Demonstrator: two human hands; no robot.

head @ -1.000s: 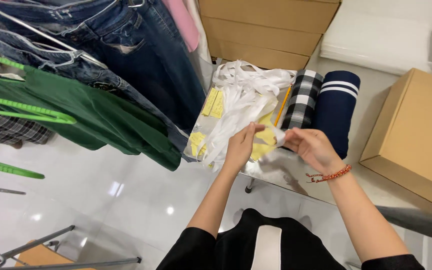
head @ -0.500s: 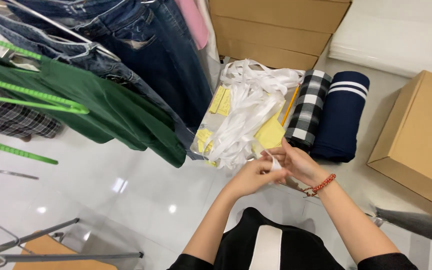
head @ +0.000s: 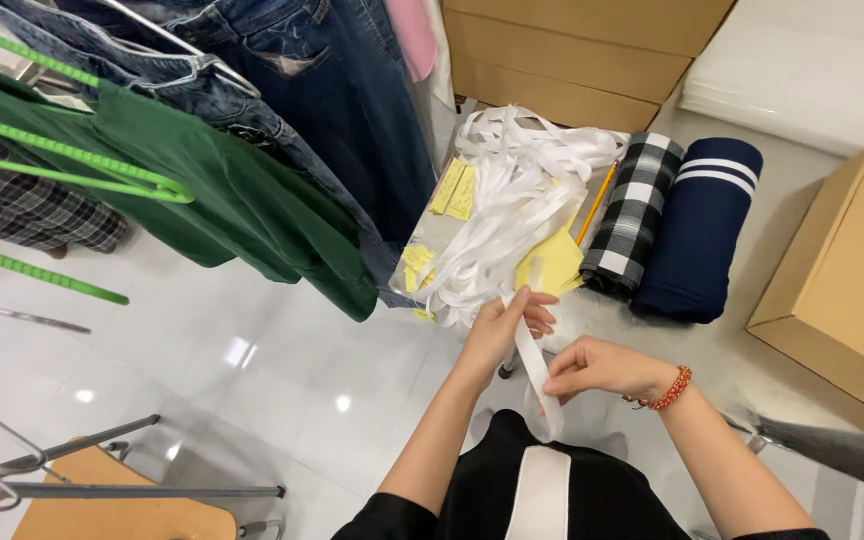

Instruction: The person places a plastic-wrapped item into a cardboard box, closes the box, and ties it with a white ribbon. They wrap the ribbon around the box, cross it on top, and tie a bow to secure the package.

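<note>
Both hands are on one white ribbon strip [head: 532, 365], right at the near edge of the worktop [head: 722, 345]. The left hand [head: 500, 325] has its grip closed on the upper part of the strip, fingers curled over it. The right hand [head: 597, 368], with a red bead bracelet [head: 664, 390] at the wrist, pinches the same strip lower down, thumb and fingers shut around it. Between the two hands the strip runs nearly straight, and below the right hand its free end hangs down in front of the person's black top [head: 552, 490].

Just beyond the left hand sits a tangled pile of white ribbon [head: 512, 190] spread over the worktop, with yellow paper tags [head: 452, 188] scattered among it and a larger yellow sheet [head: 550, 265] close to the fingers. A yellow pencil [head: 597, 200] lies at the pile's right side. Next to that come two fabric rolls side by side: a black-and-white checked one [head: 634, 215] and a navy one with white stripes [head: 697, 230]. A cardboard box [head: 842, 280] stands at the right, and more boxes [head: 572, 50] at the back.

To the left, a green garment [head: 232, 190] on a green hanger [head: 72, 165] and blue jeans [head: 332, 90] hang over the glossy white floor [head: 202, 350].
</note>
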